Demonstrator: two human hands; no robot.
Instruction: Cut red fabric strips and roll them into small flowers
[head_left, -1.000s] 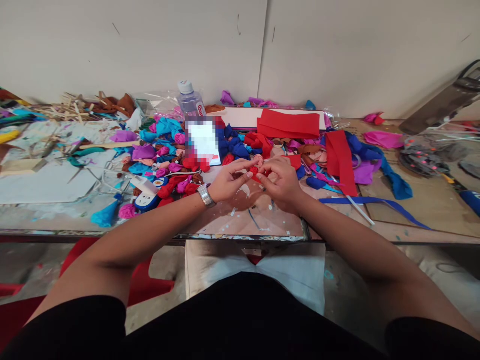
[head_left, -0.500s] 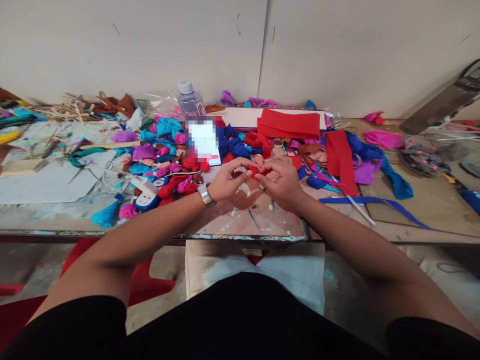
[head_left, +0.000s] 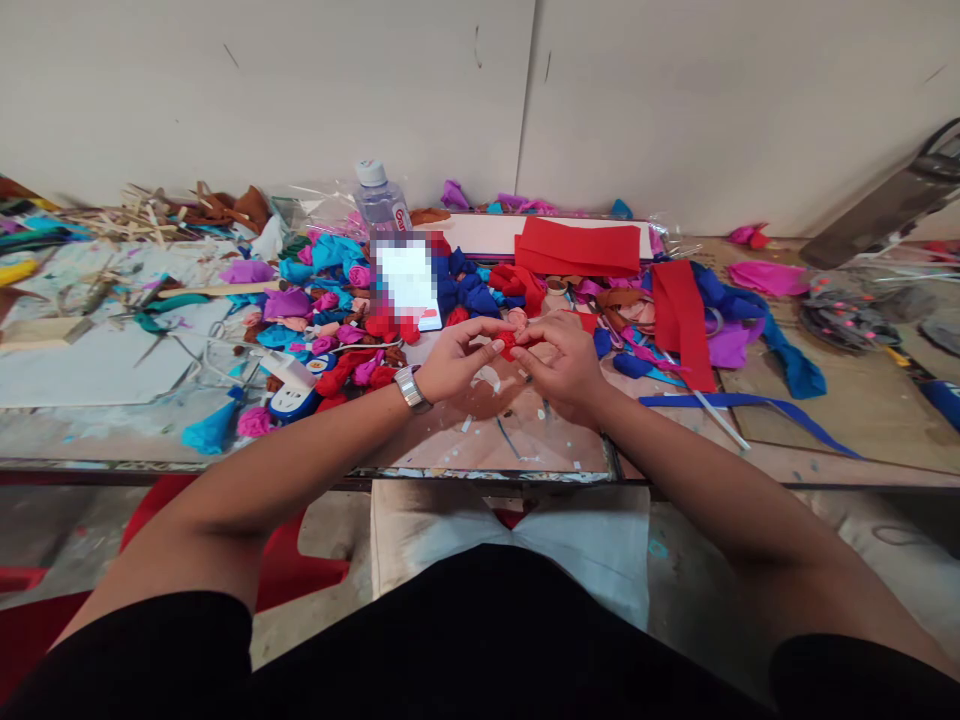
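Between my two hands is a small red crepe paper rose, held just above the table. My left hand, with a metal watch at the wrist, pinches it from the left between thumb and fingers. From the other side, the thumb and fingertips of my right hand press on it too. Fingers cover part of the red paper. A pale pink rose lies just behind the fingertips. Many rolled paper roses in red, blue, pink and purple are heaped to the left, beyond my left hand.
A blurred-out phone leans against a water bottle. Red paper strips lie at the back, and a blue strip at right. A power strip with cables sits left. A dark bottle leans far right.
Both hands stay almost in place around the red rose; only the fingers have shifted slightly. The things on the table have not visibly moved.
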